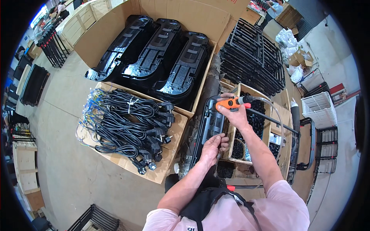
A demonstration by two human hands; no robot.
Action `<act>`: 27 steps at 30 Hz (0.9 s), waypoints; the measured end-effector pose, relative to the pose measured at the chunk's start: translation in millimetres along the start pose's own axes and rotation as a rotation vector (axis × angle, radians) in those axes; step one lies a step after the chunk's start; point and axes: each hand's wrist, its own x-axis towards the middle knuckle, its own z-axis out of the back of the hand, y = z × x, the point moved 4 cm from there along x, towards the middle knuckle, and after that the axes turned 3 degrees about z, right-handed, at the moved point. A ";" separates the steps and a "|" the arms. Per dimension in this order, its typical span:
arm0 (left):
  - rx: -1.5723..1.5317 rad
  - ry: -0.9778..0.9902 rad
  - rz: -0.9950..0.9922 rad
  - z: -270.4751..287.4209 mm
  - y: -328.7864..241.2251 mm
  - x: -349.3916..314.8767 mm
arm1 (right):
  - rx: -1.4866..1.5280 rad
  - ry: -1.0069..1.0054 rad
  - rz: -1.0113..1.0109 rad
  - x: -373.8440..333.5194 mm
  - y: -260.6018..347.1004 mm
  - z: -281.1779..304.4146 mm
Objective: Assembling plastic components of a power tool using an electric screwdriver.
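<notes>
My right hand (236,115) is wrapped round an orange-and-black power screwdriver (231,102), with a hose at its rear. The tool lies over the far end of a long black plastic housing (212,122); its tip is hidden. This housing has rows of vent slots and rests in front of me. Beside its near right edge is my left hand (212,148), fingers curled together; what they hold, if anything, is too small to make out. To the right, a wooden parts box (231,154) is divided into compartments of small black parts (238,149).
On the left, bundled black power cables (129,119) lie on cardboard. Behind them, a large carton (185,12) holds similar black housings (152,57). Black metal frames (252,57) are stacked at the far right. A hose (278,115) curves past my right arm.
</notes>
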 end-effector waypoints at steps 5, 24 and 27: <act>-0.059 -0.071 -0.029 0.5 -3.9 -2.1 | -0.037 0.044 0.020 10.3 -6.1 -5.6; -0.456 -0.097 -0.103 19.4 -26.2 22.8 | 0.227 0.033 -0.043 -72.5 29.7 27.7; -0.426 -0.081 -0.109 15.8 -27.7 23.3 | 0.252 0.007 -0.060 -85.1 29.0 28.0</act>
